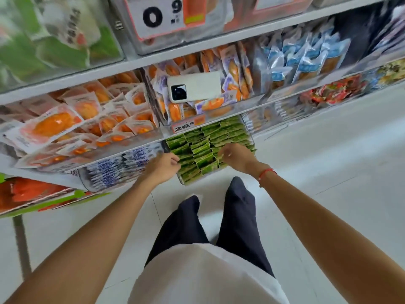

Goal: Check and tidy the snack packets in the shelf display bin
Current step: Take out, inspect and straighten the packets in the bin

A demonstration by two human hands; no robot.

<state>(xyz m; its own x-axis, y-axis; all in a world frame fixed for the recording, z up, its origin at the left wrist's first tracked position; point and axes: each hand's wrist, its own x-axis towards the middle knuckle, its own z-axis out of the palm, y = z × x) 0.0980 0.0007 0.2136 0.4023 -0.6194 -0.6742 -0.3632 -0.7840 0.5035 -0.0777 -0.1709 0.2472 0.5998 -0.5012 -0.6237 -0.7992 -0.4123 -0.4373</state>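
Rows of small green snack packets (228, 130) stand upright in a clear display bin (181, 181) on the lowest shelf. Both of my hands reach into it. At the bin's left side my left hand (164, 166) has its fingers curled round the ends of some packets. My right hand (235, 155), with a red string on the wrist, is over the bin's right half, its fingers curled down among the packets. The fingertips of both hands are hidden by the packets.
A white phone (195, 86) lies on orange-and-purple packets one shelf up, above a 26.8 price tag (188, 125). Blue-white packets (118, 170) fill the bin to the left, orange packets (87, 119) above them. My legs (236, 216) stand on a white tiled floor (328, 163).
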